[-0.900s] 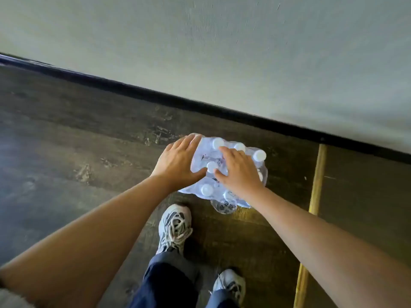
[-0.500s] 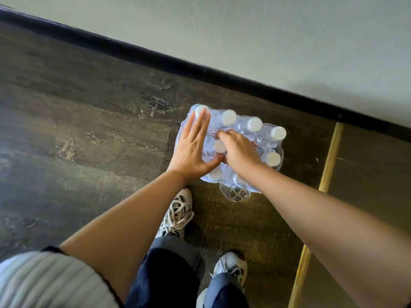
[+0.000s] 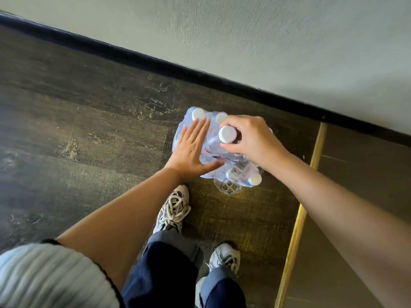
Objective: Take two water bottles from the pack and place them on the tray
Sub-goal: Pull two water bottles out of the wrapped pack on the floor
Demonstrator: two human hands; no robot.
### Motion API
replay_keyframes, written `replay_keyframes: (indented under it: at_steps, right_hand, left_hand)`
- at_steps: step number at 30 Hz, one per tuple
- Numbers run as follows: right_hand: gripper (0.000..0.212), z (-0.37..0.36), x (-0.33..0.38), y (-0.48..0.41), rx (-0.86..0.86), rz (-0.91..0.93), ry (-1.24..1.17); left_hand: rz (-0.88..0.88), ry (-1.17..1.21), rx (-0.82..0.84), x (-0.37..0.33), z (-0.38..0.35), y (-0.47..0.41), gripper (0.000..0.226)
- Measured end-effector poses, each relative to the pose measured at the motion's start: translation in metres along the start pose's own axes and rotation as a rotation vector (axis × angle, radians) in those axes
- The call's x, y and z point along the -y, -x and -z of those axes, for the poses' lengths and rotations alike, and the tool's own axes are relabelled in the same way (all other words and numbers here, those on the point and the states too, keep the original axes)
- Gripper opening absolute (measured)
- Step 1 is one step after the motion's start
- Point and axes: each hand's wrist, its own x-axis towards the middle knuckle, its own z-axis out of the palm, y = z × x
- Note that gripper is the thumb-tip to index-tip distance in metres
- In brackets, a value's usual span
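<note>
Compared with half a second ago, we see our right hand (image 3: 251, 138) has come up out of the middle of the pack (image 3: 219, 152) with a bottle (image 3: 223, 141): its fingers are curled tight around the neck just under the round white cap (image 3: 227, 134), which now sits above the neighbouring caps and looks larger than they do. Our left hand (image 3: 193, 152) has hardly moved; it lies flat and spread, fingers straight and close together, palm pressed on the left side of the pack, thumb stretched across the crinkled film. The pack stands on the floor (image 3: 89, 134) near the black skirting board (image 3: 155, 63), just ahead of our left shoe (image 3: 173, 210). Its wrap is clear, glossy, wrinkled plastic with a bluish tint; the bottles inside are transparent, cylindrical, topped by smooth white caps. Two caps show at the far left corner, one at the near right corner. A printed round mark sits on the near edge of the film. The floor is dark wood-grain planking, worn and matte, crossed at the right by a thin yellow strip (image 3: 298, 218). The wall (image 3: 266, 41) above is pale with a fine brushed texture. The tray is nowhere in view.
</note>
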Motion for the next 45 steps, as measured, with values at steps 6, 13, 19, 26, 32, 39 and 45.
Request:
replay_keyframes:
  at_steps: [6, 13, 19, 26, 32, 39, 45]
  right_hand:
    - [0.029, 0.075, 0.047, 0.005, -0.032, 0.058, -0.018]
    - [0.031, 0.071, 0.04, -0.012, -0.139, 0.011, -0.307]
    - [0.032, -0.016, -0.038, 0.001, -0.155, -0.467, -0.125]
    - [0.056, -0.086, -0.06, -0.005, 0.048, -0.405, 0.281]
    - [0.051, -0.069, -0.054, 0.0, 0.035, -0.289, 0.289]
    - [0.027, 0.021, -0.006, 0.063, -0.233, -0.221, 0.041]
    - [0.025, 0.094, 0.023, 0.109, -0.357, -0.183, 0.043]
  left_hand:
    - [0.027, 0.301, -0.193, -0.045, 0.028, -0.003, 0.081]
    - [0.213, 0.443, -0.275, -0.055, 0.044, 0.004, 0.057]
    - [0.21, 0.451, -0.32, -0.033, 0.054, 0.0, 0.062]
    - [0.205, 0.452, -0.301, -0.024, 0.055, -0.001, 0.07]
    - [0.173, 0.442, -0.212, -0.03, 0.057, -0.001, 0.062]
    - [0.189, 0.391, -0.112, -0.059, 0.056, 0.003, 0.069]
    - [0.146, 0.332, -0.043, -0.096, 0.046, -0.008, 0.071]
